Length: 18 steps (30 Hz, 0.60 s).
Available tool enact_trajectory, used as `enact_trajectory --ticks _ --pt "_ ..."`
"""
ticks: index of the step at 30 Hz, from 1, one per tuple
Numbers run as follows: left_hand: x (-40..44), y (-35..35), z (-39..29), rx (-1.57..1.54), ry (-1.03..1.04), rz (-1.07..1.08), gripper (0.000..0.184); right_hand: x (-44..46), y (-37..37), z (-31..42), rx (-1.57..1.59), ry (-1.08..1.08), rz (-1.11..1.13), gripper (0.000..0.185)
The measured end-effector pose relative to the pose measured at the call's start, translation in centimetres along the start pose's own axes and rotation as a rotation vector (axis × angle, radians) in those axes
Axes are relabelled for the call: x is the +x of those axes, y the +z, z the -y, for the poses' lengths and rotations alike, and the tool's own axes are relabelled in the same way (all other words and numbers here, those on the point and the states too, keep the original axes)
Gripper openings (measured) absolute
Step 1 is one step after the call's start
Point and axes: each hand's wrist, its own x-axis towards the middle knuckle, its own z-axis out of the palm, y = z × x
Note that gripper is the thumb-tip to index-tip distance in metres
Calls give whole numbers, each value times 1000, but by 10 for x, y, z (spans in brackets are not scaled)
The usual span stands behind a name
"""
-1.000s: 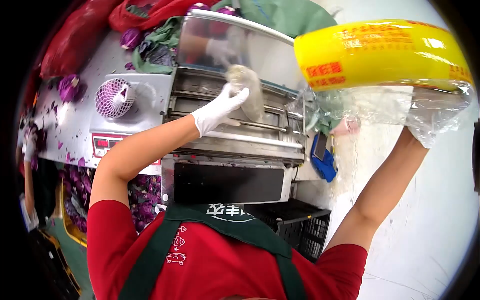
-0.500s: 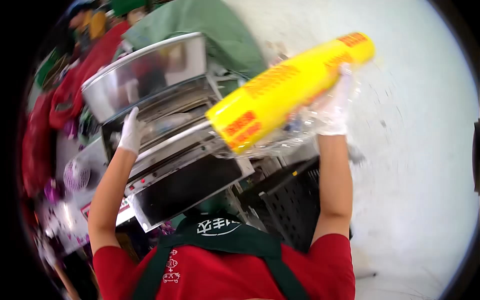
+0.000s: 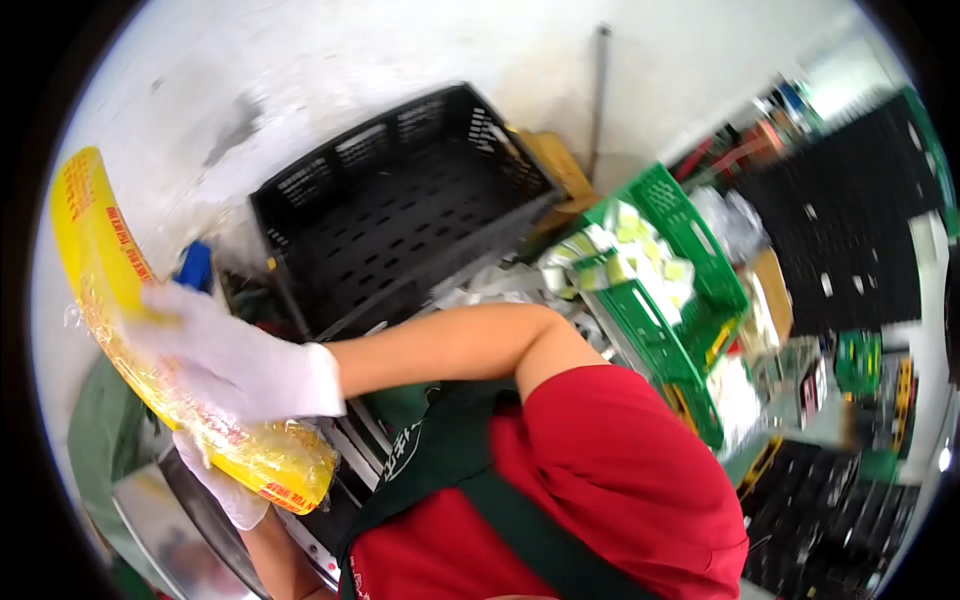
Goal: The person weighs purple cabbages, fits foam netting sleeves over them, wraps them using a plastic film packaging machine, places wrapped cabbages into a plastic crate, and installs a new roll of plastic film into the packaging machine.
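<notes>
A long yellow film roll (image 3: 100, 240) with red print and loose clear wrap slants down the left side of the view. My right hand (image 3: 225, 355), in a white glove and blurred by motion, lies over the roll's middle, its fingers wrapped round it. Beneath, near the roll's lower end, my left hand (image 3: 220, 485), also gloved, presses against its underside; its fingers are partly hidden behind the roll. Part of the wrapping machine (image 3: 175, 525) shows below the roll at the lower left.
A black crate (image 3: 400, 195) stands at the upper centre. To its right, a green crate (image 3: 690, 245) holds white and green packs. Green cloth (image 3: 95, 430) hangs at the left edge. More dark crates (image 3: 830, 510) are stacked at the far right.
The view has swung to the right, away from the machine. My left hand has left the machine and come to the roll, which now slants the other way. My right hand stays on it.
</notes>
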Motion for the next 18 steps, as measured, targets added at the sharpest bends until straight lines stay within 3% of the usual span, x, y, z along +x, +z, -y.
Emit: enact_trajectory --ticks 1,2,4,5,7,8,10,11,15,18 --pt "11 16 6 -38 -42 -68 65 6 -42 38 -56 118 316 45" --pt "16 30 14 -76 -78 -142 65 -31 -44 40 -88 15 221 46" --pt "20 47 31 -202 -207 -97 63 -64 -78 84 -130 101 237 66" --pt "21 65 39 -174 -261 -100 63 -78 -89 102 -183 98 210 66" --pt "19 110 60 57 -144 95 65 -99 -115 136 -324 301 177 95" --pt "14 141 73 191 -68 187 66 -114 -128 147 -397 305 125 95" --pt "16 176 99 185 -112 362 69 -142 -153 163 -592 332 30 122" --pt "12 197 110 202 -113 464 74 -158 -170 178 -592 333 -4 125" --pt "-30 315 158 238 -59 820 84 -203 -241 267 -764 423 -119 129" --pt "-69 395 211 151 -207 1093 90 -250 -287 327 -1010 560 -326 105"
